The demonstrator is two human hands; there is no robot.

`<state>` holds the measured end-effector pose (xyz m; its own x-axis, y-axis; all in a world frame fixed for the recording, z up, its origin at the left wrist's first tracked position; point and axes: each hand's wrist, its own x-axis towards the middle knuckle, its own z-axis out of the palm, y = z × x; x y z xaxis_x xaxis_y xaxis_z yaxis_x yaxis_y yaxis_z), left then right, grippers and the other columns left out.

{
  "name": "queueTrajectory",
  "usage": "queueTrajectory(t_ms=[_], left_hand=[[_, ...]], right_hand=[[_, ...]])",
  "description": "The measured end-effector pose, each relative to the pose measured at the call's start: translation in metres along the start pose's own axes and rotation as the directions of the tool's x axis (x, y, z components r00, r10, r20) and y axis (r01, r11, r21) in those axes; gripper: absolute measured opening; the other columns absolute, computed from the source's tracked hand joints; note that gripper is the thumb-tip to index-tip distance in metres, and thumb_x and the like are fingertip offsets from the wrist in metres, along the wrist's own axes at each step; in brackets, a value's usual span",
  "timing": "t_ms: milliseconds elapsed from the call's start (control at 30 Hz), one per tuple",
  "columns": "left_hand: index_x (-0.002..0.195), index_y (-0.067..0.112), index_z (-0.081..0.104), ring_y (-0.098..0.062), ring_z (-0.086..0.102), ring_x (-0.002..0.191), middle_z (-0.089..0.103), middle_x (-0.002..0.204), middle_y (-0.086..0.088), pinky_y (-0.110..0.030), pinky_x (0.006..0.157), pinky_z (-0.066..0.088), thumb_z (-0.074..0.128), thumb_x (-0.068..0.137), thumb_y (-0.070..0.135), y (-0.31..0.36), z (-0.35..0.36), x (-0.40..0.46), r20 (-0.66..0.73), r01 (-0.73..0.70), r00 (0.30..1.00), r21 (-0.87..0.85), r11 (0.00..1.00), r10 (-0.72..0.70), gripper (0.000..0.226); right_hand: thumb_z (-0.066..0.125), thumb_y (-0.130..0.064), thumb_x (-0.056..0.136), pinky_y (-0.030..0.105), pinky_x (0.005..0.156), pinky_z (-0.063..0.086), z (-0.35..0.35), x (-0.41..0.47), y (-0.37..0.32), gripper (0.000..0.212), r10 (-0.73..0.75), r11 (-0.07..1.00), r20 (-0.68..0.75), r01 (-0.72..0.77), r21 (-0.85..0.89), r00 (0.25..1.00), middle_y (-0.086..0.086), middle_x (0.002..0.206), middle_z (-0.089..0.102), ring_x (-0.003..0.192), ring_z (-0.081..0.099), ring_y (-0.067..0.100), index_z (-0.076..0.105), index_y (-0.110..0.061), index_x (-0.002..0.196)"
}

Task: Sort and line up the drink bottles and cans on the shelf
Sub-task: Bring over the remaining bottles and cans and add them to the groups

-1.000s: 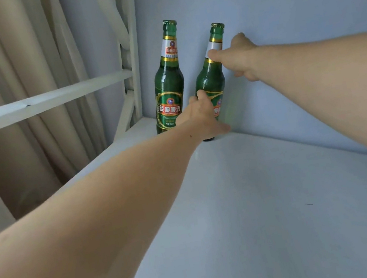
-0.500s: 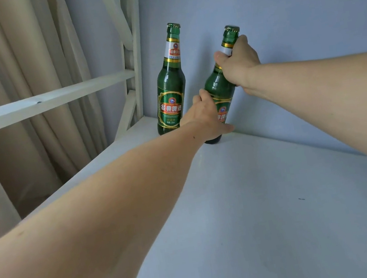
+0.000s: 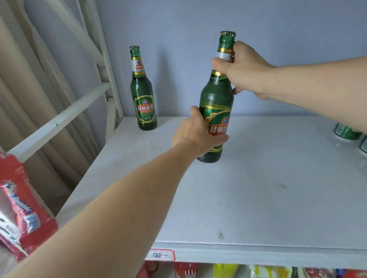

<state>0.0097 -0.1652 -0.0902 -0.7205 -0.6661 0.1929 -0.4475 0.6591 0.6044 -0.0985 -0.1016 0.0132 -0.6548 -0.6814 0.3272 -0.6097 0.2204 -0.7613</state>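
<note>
Over the white shelf board (image 3: 270,185), both hands hold a tilted green glass beer bottle (image 3: 216,101): right hand (image 3: 242,69) clamped round its neck, left hand (image 3: 197,134) wrapped round its lower body, base near the board.

Both arms are reaching forward, the right hand (image 3: 245,69) curling around a bottle (image 3: 217,106) neck while the left hand (image 3: 195,134) is gripping its lower body.
</note>
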Motion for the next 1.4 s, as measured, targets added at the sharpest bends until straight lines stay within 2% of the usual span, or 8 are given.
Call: queueTrajectory(t_ms=[167,433,700,867,967,1067,1300,1400], left_hand=[[0.105,0.019,0.034,-0.023,0.06,0.087,0.057,0.095,0.001,-0.035,0.07,0.05,0.079,0.065,0.051,0.056,-0.007,-0.061,0.092,-0.066,0.994,0.02,0.998,0.064,0.068],[0.114,0.019,0.037,-0.021,0.061,0.09,0.06,0.103,0.001,-0.036,0.074,0.053,0.077,0.067,0.052,0.158,0.015,-0.144,0.263,-0.178,0.948,-0.033,0.984,0.18,0.07],[0.115,0.019,0.037,-0.022,0.06,0.09,0.056,0.097,0.004,-0.034,0.072,0.049,0.076,0.067,0.056,0.269,0.075,-0.21,0.389,-0.288,0.874,-0.066,0.955,0.291,0.072],[0.12,0.018,0.036,-0.022,0.059,0.092,0.059,0.102,0.001,-0.034,0.073,0.047,0.076,0.067,0.057,0.348,0.131,-0.247,0.417,-0.31,0.848,-0.113,0.944,0.328,0.077],[0.117,0.017,0.036,-0.023,0.06,0.092,0.06,0.102,0.0,-0.035,0.075,0.049,0.077,0.067,0.055,0.385,0.159,-0.258,0.422,-0.309,0.841,-0.138,0.941,0.338,0.075],[0.119,0.017,0.036,-0.024,0.062,0.093,0.062,0.103,-0.001,-0.036,0.076,0.05,0.078,0.066,0.055,0.429,0.188,-0.267,0.426,-0.306,0.84,-0.142,0.941,0.337,0.077],[0.114,0.018,0.037,-0.024,0.062,0.094,0.062,0.106,-0.002,-0.037,0.075,0.051,0.078,0.066,0.056,0.513,0.253,-0.265,0.451,-0.312,0.823,-0.148,0.938,0.345,0.074],[0.117,0.018,0.036,-0.023,0.061,0.097,0.062,0.109,-0.001,-0.036,0.074,0.049,0.077,0.069,0.053,0.546,0.281,-0.254,0.454,-0.321,0.811,-0.185,0.929,0.371,0.073]], right_hand=[[0.052,-0.03,0.094,0.045,0.078,0.058,-0.062,-0.068,-0.012,0.028,0.097,0.995,-0.021,-0.097,0.007,0.995,0.0,0.101,0.052,0.104,0.059,0.022,0.045,-0.012,0.115],[0.055,-0.034,0.093,0.037,0.066,0.057,-0.177,-0.162,-0.006,0.03,0.251,0.963,-0.12,-0.26,-0.066,0.961,0.0,0.101,0.053,0.095,0.059,0.019,0.046,-0.014,0.115],[0.057,-0.039,0.093,0.042,0.074,0.057,-0.302,-0.249,0.036,0.038,0.394,0.906,-0.196,-0.415,-0.078,0.898,0.004,0.116,0.057,0.102,0.059,0.021,0.048,-0.014,0.121],[0.055,-0.039,0.093,0.042,0.075,0.056,-0.387,-0.295,0.07,0.037,0.415,0.88,-0.212,-0.45,-0.156,0.885,0.008,0.115,0.06,0.102,0.06,0.023,0.051,-0.014,0.12],[0.055,-0.031,0.095,0.038,0.069,0.056,-0.424,-0.311,0.088,0.031,0.418,0.882,-0.217,-0.451,-0.137,0.882,0.012,0.114,0.061,0.099,0.061,0.023,0.051,-0.008,0.115],[0.056,-0.029,0.095,0.037,0.069,0.054,-0.468,-0.323,0.112,0.035,0.439,0.876,-0.221,-0.469,-0.109,0.871,0.013,0.117,0.06,0.101,0.061,0.023,0.05,-0.007,0.121],[0.06,-0.033,0.091,0.052,0.079,0.057,-0.554,-0.332,0.165,0.034,0.465,0.87,-0.205,-0.487,-0.072,0.861,0.015,0.113,0.064,0.102,0.064,0.026,0.053,-0.009,0.115],[0.059,-0.032,0.092,0.051,0.078,0.057,-0.589,-0.324,0.192,0.029,0.466,0.868,-0.211,-0.49,-0.078,0.859,0.011,0.114,0.064,0.103,0.064,0.026,0.055,-0.013,0.114]])
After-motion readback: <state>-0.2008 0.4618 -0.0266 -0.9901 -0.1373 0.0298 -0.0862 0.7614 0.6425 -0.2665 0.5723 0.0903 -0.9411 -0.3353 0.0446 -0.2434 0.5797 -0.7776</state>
